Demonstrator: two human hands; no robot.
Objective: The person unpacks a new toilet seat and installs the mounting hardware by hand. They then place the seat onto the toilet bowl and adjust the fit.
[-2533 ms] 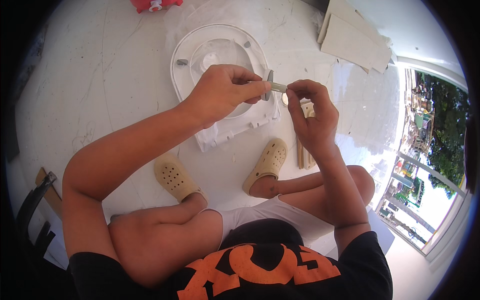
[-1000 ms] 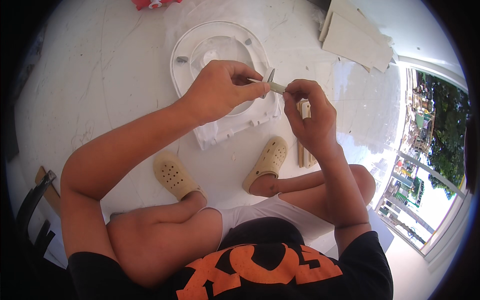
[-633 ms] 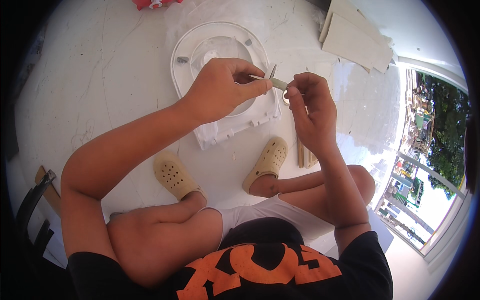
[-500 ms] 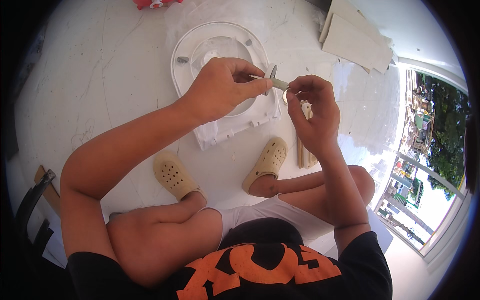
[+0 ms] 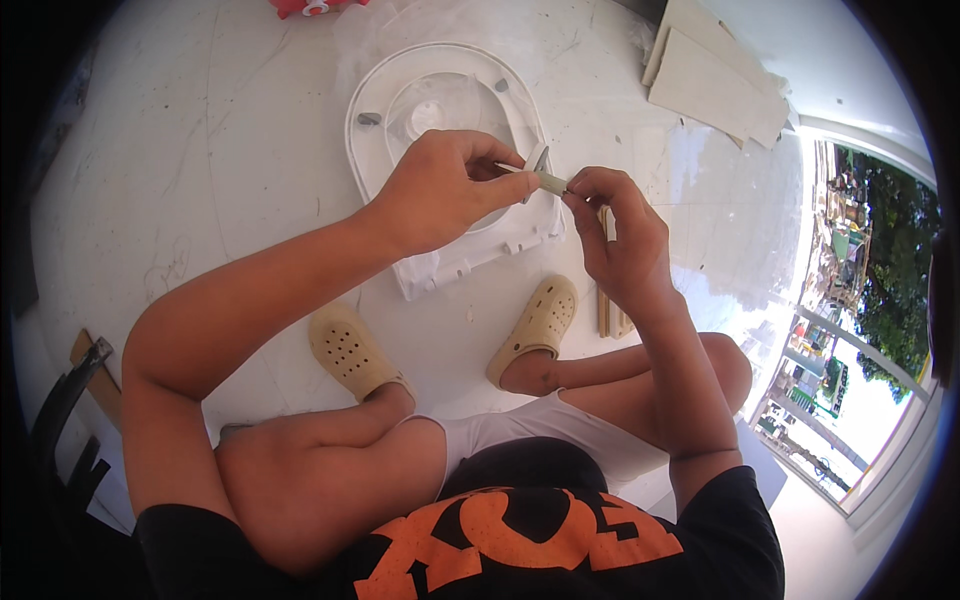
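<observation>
My left hand (image 5: 440, 195) is closed around one end of a pale grey-green peg (image 5: 551, 184), thumb and fingers pinching it beside a thin round metal disc (image 5: 542, 160) that sits around it. At the peg's other end, the thumb and forefinger of my right hand (image 5: 630, 240) press together on its tip; whether a small part is between them I cannot make out. Below both hands, a white toilet seat with its lid (image 5: 362, 170) lies on the floor, its hinge edge toward me. Clear plastic wrap partly covers it.
My feet in beige clogs (image 5: 350, 352) stand near the seat's hinge edge. Tan strips (image 5: 604, 312) lie behind my right hand. Flat boards (image 5: 715, 95) rest at the far right, and a red object (image 5: 308, 6) is at the far edge. A black frame (image 5: 70, 400) stands at the left.
Both hands have come slightly nearer to me, with the peg. My right fingertips have shifted a little left and down, now closed tightly on the peg's end.
</observation>
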